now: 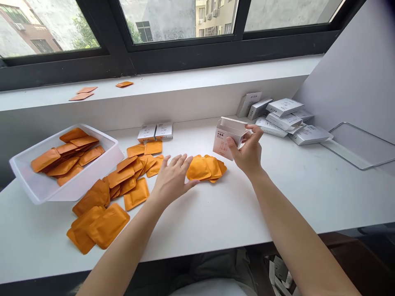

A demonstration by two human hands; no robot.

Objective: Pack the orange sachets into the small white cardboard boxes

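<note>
My right hand [247,152] grips an open pale pink carton [224,139] by its side, with the top flaps raised. My left hand [173,179] lies flat and open on the white table [247,197], its fingers spread. Its thumb is next to a small pile of orange foil sachets [205,168], and its fingertips reach toward a looser spread of the same sachets [135,172]. Nothing is in my left hand. I cannot tell whether it touches the sachets.
A tilted white plastic tub [64,164] full of orange sachets stands at the left. Several white cartons [284,117] lie at the back right beside a glass-topped metal frame [361,146]. Two sachets [83,93] and another [124,84] lie on the windowsill.
</note>
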